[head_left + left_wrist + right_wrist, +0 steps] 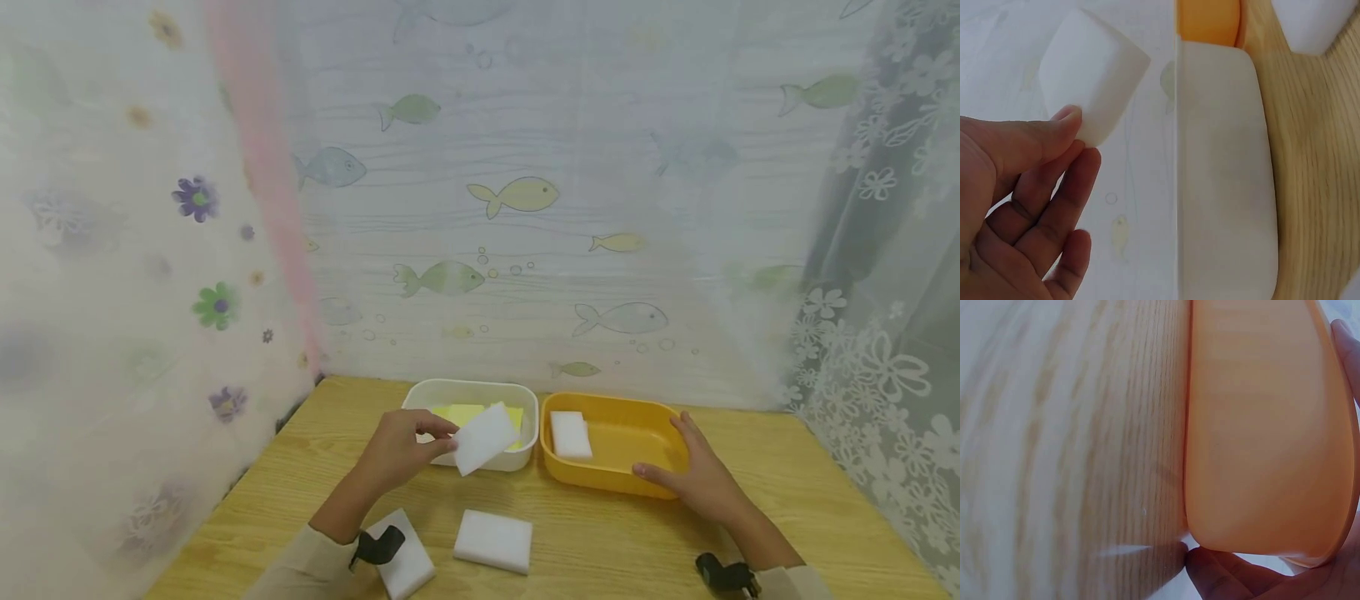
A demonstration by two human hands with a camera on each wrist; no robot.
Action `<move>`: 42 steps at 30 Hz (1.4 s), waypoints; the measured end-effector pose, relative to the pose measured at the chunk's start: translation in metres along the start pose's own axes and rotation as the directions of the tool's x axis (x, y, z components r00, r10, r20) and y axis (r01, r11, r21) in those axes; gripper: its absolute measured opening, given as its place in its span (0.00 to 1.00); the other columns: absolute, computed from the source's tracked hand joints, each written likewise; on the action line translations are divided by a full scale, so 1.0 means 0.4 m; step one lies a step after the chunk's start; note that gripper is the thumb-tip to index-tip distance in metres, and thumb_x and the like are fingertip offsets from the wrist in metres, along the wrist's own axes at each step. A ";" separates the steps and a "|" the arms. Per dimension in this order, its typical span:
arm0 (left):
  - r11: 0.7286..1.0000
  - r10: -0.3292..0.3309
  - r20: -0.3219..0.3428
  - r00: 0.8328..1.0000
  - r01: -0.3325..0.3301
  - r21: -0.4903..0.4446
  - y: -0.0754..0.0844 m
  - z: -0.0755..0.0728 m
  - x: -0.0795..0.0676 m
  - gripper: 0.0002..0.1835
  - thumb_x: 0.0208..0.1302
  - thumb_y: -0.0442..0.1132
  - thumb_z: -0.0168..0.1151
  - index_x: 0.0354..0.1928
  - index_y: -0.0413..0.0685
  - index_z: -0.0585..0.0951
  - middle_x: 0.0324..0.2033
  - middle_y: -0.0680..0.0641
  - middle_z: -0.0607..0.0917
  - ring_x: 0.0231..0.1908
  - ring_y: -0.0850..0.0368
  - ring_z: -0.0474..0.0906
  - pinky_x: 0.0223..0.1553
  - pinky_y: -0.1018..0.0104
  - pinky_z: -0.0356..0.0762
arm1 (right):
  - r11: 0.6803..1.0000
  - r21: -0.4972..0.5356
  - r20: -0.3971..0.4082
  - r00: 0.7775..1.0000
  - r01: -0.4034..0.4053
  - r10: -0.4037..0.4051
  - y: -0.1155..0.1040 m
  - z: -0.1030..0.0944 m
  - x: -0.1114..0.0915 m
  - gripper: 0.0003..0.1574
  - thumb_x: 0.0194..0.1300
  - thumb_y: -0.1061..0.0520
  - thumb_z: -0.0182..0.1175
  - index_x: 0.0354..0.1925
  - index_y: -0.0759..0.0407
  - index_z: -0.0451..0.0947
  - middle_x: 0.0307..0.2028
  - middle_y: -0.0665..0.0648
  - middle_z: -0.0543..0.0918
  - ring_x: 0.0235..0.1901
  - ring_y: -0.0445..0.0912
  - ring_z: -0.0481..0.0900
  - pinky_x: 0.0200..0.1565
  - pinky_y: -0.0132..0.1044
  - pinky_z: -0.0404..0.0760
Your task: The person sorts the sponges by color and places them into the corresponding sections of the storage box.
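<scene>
Between thumb and fingertips, my left hand [408,446] pinches a white sponge [486,437] by one corner. The sponge is held up tilted, overlapping the white container [420,388] in the head view; the left wrist view shows its broad face [1088,72]. Several yellow pieces [463,412] lie inside that container, partly hidden by the sponge. My right hand [701,475] grips the right end of the orange container [600,479], thumb over the front rim and fingers round the far corner. White sponge pieces [571,435] lie at the left end inside it.
Two more white sponges lie on the wooden table [600,550] in front: one flat in the middle [493,542], another [408,562] partly under the left wrist. Behind the containers hangs a fish-print curtain [525,250], and flowered sheets flank both sides.
</scene>
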State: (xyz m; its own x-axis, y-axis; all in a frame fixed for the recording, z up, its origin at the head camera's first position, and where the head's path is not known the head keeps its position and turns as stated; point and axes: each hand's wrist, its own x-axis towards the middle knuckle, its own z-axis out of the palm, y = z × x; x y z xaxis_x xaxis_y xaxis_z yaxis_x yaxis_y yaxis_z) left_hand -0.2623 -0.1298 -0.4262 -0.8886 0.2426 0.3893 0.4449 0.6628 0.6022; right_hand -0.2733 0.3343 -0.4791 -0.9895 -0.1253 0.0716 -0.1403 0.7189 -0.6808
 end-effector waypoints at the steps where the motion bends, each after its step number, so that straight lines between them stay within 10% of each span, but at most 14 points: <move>1: 1.000 -0.007 0.000 1.000 0.007 -0.001 0.005 0.003 0.004 0.07 0.59 0.44 0.78 0.39 0.64 0.92 0.29 0.66 0.88 0.31 0.66 0.79 0.33 0.65 0.79 | 1.000 -0.001 -0.002 1.000 0.000 0.000 0.000 0.000 0.001 0.73 0.65 0.31 0.67 0.84 0.59 0.34 0.82 0.68 0.30 0.76 0.79 0.41 0.62 0.84 0.53; 5: 1.000 -0.010 0.012 1.000 0.010 -0.006 0.026 0.014 0.023 0.07 0.59 0.43 0.78 0.39 0.63 0.92 0.29 0.64 0.88 0.26 0.65 0.71 0.23 0.70 0.68 | 1.000 -0.008 -0.007 1.000 -0.001 0.001 -0.001 0.001 0.001 0.74 0.64 0.30 0.67 0.83 0.61 0.35 0.82 0.69 0.31 0.76 0.79 0.41 0.62 0.83 0.53; 11: 0.997 0.039 0.036 0.999 -0.036 -0.072 0.055 0.032 0.046 0.07 0.62 0.40 0.76 0.41 0.60 0.91 0.32 0.63 0.88 0.41 0.63 0.85 0.42 0.60 0.83 | 1.000 -0.013 0.001 1.000 -0.009 0.009 -0.008 -0.003 -0.005 0.73 0.65 0.31 0.67 0.83 0.62 0.35 0.82 0.70 0.31 0.76 0.79 0.42 0.63 0.82 0.54; 17: 0.993 0.095 0.031 0.995 -0.092 -0.079 0.075 0.057 0.074 0.09 0.63 0.39 0.75 0.45 0.57 0.91 0.33 0.59 0.83 0.40 0.62 0.87 0.41 0.67 0.82 | 1.000 -0.007 0.004 1.000 -0.012 0.012 -0.011 -0.002 -0.007 0.73 0.65 0.32 0.68 0.83 0.61 0.35 0.82 0.69 0.31 0.76 0.79 0.42 0.63 0.83 0.54; 27: 0.984 0.052 0.096 0.994 -0.034 -0.174 0.107 0.099 0.127 0.25 0.70 0.41 0.69 0.68 0.58 0.78 0.64 0.48 0.82 0.49 0.54 0.87 0.37 0.66 0.83 | 1.000 -0.017 -0.007 1.000 -0.016 0.015 -0.011 -0.003 -0.006 0.74 0.64 0.30 0.68 0.83 0.62 0.35 0.82 0.70 0.31 0.76 0.79 0.42 0.64 0.82 0.52; 42: 0.984 0.024 0.149 0.989 0.003 -0.181 0.180 0.181 0.202 0.23 0.68 0.40 0.71 0.64 0.62 0.83 0.53 0.48 0.89 0.44 0.61 0.85 0.42 0.70 0.84 | 1.000 0.012 -0.005 1.000 -0.016 0.016 -0.012 -0.003 -0.005 0.74 0.64 0.31 0.69 0.83 0.61 0.34 0.82 0.70 0.31 0.76 0.78 0.40 0.65 0.82 0.51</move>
State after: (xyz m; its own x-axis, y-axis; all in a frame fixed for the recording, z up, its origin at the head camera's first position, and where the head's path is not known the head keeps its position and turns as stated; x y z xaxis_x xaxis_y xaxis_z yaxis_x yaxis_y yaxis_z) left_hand -0.3100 -0.0115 -0.4019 -0.8842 0.3616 0.2957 0.4552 0.5248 0.7193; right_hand -0.2705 0.3320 -0.4749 -0.9918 -0.1103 0.0641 -0.1238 0.7126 -0.6906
